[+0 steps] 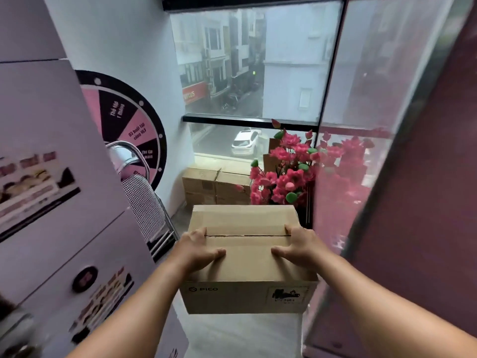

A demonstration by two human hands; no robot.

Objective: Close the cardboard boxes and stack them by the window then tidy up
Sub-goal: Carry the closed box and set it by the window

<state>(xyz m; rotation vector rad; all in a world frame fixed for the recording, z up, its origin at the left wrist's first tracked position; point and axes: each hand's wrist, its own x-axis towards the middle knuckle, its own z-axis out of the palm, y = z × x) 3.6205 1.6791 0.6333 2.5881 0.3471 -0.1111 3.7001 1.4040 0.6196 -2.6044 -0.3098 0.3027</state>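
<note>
The closed cardboard box (245, 257) is up off the floor in the near middle, flaps shut, not yet on the stacked boxes (215, 186) far off under the window (255, 63), so stacking and tidying seem left. The left hand (198, 250) and right hand (296, 248) clasp its sides, thumbs flat on top, fingers wrapped over the edges.
</note>
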